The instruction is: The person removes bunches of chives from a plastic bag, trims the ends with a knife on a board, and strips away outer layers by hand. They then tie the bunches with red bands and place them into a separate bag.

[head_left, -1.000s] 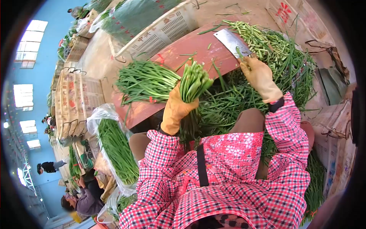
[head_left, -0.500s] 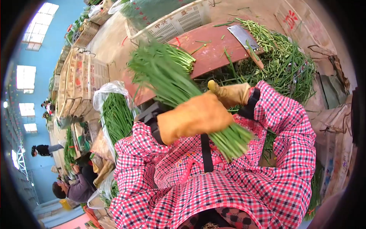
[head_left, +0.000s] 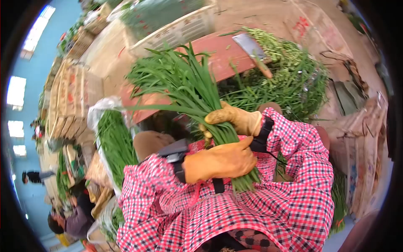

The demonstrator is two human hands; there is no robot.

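Observation:
A bunch of garlic chives (head_left: 191,84) is held across my lap, leaves fanning up and left over the board, cut stem ends pointing down. My left hand (head_left: 220,161), in an orange glove, is closed around the lower stems. Higher up, my right hand (head_left: 237,119), in a stained yellow glove, wraps the bunch with its thumb across the front and fingertips showing at the left. Behind the leaves lies a reddish board (head_left: 226,52), partly covered by them. A cleaver (head_left: 250,45) with a wooden handle rests at the board's right end.
A heap of loose greens and trimmings (head_left: 289,84) spreads right of the board. Beyond it stands a white plastic crate (head_left: 176,31). More chives (head_left: 115,138) lie in clear plastic at my left, near stacked crates (head_left: 69,98). A seated person (head_left: 77,220) is farther left.
My right hand has come from beside the bunch to close around its upper stems. The bunch has turned more upright, and my left hand sits lower on it. The view has shifted slightly.

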